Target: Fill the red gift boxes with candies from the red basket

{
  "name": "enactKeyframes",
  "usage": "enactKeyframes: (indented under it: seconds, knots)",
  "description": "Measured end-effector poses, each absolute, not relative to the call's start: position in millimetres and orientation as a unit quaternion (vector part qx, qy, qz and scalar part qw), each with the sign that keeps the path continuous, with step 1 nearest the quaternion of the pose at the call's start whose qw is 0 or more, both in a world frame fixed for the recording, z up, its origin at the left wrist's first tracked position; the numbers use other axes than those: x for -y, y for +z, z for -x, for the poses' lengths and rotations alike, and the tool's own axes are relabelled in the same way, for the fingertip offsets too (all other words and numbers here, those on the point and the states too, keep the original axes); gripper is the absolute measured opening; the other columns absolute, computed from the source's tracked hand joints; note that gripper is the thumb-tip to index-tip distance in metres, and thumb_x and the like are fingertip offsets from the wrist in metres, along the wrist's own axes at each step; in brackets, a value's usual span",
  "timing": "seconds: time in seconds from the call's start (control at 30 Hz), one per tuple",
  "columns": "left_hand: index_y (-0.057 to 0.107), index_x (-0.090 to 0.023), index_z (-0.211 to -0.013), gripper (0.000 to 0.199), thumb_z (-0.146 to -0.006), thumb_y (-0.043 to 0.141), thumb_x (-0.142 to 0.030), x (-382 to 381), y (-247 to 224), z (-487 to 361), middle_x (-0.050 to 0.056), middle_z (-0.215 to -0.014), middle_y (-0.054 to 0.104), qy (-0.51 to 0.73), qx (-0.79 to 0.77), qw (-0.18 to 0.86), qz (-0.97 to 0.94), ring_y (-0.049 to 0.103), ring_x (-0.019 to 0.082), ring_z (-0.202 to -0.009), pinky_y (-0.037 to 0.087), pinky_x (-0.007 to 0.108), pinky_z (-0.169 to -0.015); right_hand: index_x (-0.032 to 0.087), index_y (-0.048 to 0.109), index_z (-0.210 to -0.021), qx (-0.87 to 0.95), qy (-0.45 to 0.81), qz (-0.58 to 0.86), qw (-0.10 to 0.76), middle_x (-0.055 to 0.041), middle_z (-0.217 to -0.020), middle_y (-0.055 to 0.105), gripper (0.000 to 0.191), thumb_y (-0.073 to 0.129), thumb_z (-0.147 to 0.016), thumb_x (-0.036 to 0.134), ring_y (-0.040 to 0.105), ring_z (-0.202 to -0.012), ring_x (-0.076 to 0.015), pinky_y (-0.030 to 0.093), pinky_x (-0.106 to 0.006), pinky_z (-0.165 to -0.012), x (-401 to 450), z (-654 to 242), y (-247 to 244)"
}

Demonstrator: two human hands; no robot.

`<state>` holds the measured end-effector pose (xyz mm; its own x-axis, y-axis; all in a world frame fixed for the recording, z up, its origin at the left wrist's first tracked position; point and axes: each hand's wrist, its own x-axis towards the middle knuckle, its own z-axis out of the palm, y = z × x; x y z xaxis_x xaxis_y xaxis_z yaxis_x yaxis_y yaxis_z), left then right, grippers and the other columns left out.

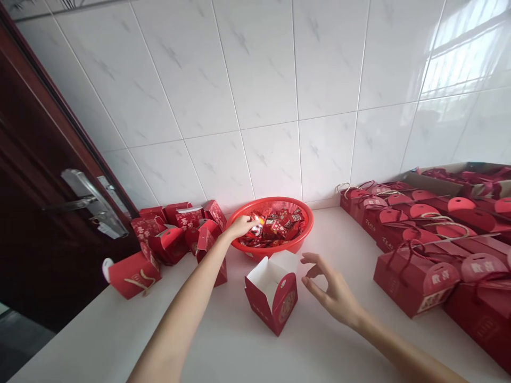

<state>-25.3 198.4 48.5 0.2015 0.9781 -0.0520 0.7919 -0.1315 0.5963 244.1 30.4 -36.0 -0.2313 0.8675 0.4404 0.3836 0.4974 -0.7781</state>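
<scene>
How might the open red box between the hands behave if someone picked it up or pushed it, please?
The open box is probably light, since it looks made of thin card. Its top flaps would likely bend under a squeeze, standing loose and unfastened. Pushed, it may slide rather than roll, given its flat sides and the smooth-looking table.

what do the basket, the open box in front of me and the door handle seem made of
Basket: likely glossy plastic, from its smooth red rim and perforated wall. Open box: probably thin satin card, folded, white inside, printed red outside. Door handle: apparently metal, from its silvery shine, possibly plated.
</scene>
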Motion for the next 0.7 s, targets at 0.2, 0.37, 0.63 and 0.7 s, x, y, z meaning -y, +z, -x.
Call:
enactKeyframes:
  seconds: [0.2, 0.37, 0.63, 0.7]
  knots:
    - [0.068, -0.012, -0.103, 0.057, -0.084, 0.055, -0.064, -165, 59, 5, 0.013, -0.096, 0.075, 0.305, -0.493, 0.402, -0.709, 0.070, 0.026, -0.093, 0.054, 0.035, -0.081, 0.026, 0.051, -0.123, 0.697, 0.314, 0.435, 0.476, -0.0107, -0.121, 0.065, 0.035, 0.049, -0.096, 0.047, 0.068, -0.084, -0.0199, 0.058, -0.038, -0.075, -34, -245, -32]
    - [0.071, -0.013, -0.103, 0.063, -0.069, 0.074, -0.066, -137, 71, -29, 0.010, -0.098, 0.076, 0.350, -0.391, 0.473, -0.708, 0.069, 0.025, -0.094, 0.053, 0.037, -0.089, 0.023, 0.052, -0.122, 0.644, 0.384, 0.400, 0.527, -0.0108, -0.114, 0.067, 0.042, 0.049, -0.095, 0.055, 0.069, -0.082, -0.0192, 0.057, -0.039, -0.079, -37, -248, -26]
    - [0.072, -0.014, -0.108, 0.042, -0.077, 0.080, -0.041, -100, 74, -72, 0.010, -0.106, 0.076, 0.302, -0.267, 0.535, -0.742, 0.070, 0.026, -0.102, 0.054, 0.036, -0.091, 0.024, 0.061, -0.116, 0.593, 0.427, 0.331, 0.597, -0.0087, -0.113, 0.070, 0.044, 0.065, -0.087, 0.056, 0.067, -0.096, -0.0224, 0.056, -0.038, -0.086, -35, -251, -5]
    - [0.071, -0.016, -0.112, 0.042, -0.078, 0.079, -0.039, -99, 73, -72, 0.009, -0.105, 0.076, 0.263, -0.258, 0.535, -0.760, 0.070, 0.025, -0.101, 0.054, 0.035, -0.090, 0.023, 0.064, -0.114, 0.582, 0.438, 0.325, 0.603, -0.0084, -0.111, 0.071, 0.042, 0.067, -0.086, 0.054, 0.067, -0.095, -0.0225, 0.056, -0.036, -0.084, -35, -252, -4]
